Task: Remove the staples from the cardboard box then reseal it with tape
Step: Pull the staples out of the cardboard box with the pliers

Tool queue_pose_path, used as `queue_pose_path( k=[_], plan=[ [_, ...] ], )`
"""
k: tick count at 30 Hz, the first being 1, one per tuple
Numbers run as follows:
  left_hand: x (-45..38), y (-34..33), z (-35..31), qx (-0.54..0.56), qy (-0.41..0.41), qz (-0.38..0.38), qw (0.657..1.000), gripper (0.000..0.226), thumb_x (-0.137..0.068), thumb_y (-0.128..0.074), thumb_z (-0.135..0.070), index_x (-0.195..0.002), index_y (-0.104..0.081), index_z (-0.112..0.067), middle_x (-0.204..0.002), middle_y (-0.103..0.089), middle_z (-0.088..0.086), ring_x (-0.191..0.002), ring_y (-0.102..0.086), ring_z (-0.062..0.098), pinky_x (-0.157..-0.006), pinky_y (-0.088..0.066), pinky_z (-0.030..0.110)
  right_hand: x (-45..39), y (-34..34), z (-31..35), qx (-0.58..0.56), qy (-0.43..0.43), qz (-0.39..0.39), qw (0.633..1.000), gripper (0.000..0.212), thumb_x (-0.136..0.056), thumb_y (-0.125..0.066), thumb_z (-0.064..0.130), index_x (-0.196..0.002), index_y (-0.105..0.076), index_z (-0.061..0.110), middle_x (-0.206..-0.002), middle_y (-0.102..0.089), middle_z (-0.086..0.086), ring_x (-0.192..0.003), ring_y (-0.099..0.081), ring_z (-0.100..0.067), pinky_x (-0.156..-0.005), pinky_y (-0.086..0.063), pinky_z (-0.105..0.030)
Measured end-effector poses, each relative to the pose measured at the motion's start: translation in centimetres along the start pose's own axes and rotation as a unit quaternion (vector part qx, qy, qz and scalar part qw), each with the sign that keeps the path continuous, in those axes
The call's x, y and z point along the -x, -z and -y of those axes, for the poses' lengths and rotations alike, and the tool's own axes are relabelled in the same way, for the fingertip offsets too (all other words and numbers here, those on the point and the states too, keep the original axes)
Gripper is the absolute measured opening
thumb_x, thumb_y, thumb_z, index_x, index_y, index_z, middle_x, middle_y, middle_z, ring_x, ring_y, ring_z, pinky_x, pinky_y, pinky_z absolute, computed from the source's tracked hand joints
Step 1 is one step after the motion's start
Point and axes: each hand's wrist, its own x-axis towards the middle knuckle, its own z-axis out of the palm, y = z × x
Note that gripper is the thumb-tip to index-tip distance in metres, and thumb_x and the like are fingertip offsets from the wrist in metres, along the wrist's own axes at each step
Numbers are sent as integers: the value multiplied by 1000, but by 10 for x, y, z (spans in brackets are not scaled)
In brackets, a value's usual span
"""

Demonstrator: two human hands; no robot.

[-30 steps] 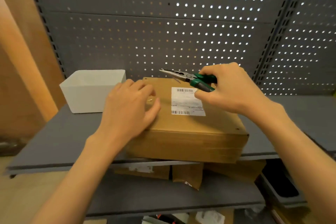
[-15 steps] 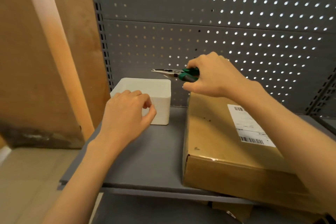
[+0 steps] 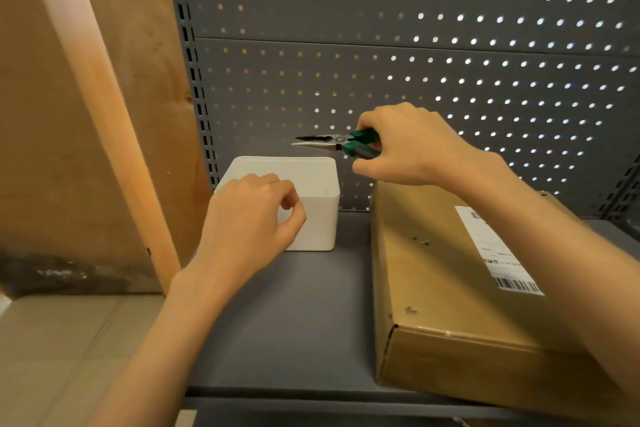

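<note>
Item: staple disposal, step in hand (judged from the layout).

Left hand: fingers curled, thumb and forefinger tips pinched together just in front of the white bin; whether a staple sits between them is too small to tell.

Right hand: fingers clamped round the green handles of the needle-nose pliers, nose pointing left, above and beyond the left fingers, over the bin's far rim.

Cardboard box: flat on the grey shelf, right of the left fingers, below the right wrist; shipping label up. Small dark marks and one staple-like glint show on its top.

Handling advice: carry the pinch fully over the bin opening before parting the fingers, low, so nothing bounces out. Keep the pliers' nose clear of the left hand.
</note>
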Motion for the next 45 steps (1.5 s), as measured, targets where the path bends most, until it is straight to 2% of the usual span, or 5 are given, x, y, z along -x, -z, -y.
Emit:
queue_pose_path(
  k=[8,20,32,37,45],
  plan=[
    [-4,-22,-46,230,26,54,971,13,-84,-60,-36,-89,-64,-24,-91,-65,-10,-85,-59,9,-76,-48,32,51,11,-30,-61,-51,21,997,27,-77,-60,41,-96,-62,23,-89,-64,5,-82,-58,-20,-62,-40,-29],
    [8,-75,-77,540,120,146,820,49,-73,-65,-42,-119,-53,-27,-126,-49,-3,-117,-48,1,-91,-43,14,126,28,-70,-89,-79,102,988,43,-65,-47,48,-101,-62,30,-87,-62,13,-82,-58,-13,-68,-48,-33],
    [10,-77,-77,535,109,141,826,52,-72,-52,-52,-119,-51,-30,-122,-46,-14,-113,-48,-7,-80,-40,6,130,22,-91,-79,-19,169,982,53,-59,-55,48,-111,-61,36,-101,-59,22,-96,-50,-13,-85,-44,-37],
    [10,-78,-76,531,111,139,828,50,-72,-53,-51,-118,-53,-32,-125,-48,-9,-114,-49,-6,-81,-41,7,129,20,-101,-77,7,152,985,51,-58,-54,47,-107,-64,38,-94,-57,25,-88,-49,-12,-68,-32,-14],
    [10,-79,-76,530,111,143,829,50,-72,-52,-51,-118,-52,-32,-127,-48,-6,-115,-50,-1,-81,-42,9,121,17,-109,-140,9,183,973,49,-54,-54,46,-100,-69,37,-91,-65,18,-86,-60,-11,-75,-51,-42]
  ],
)
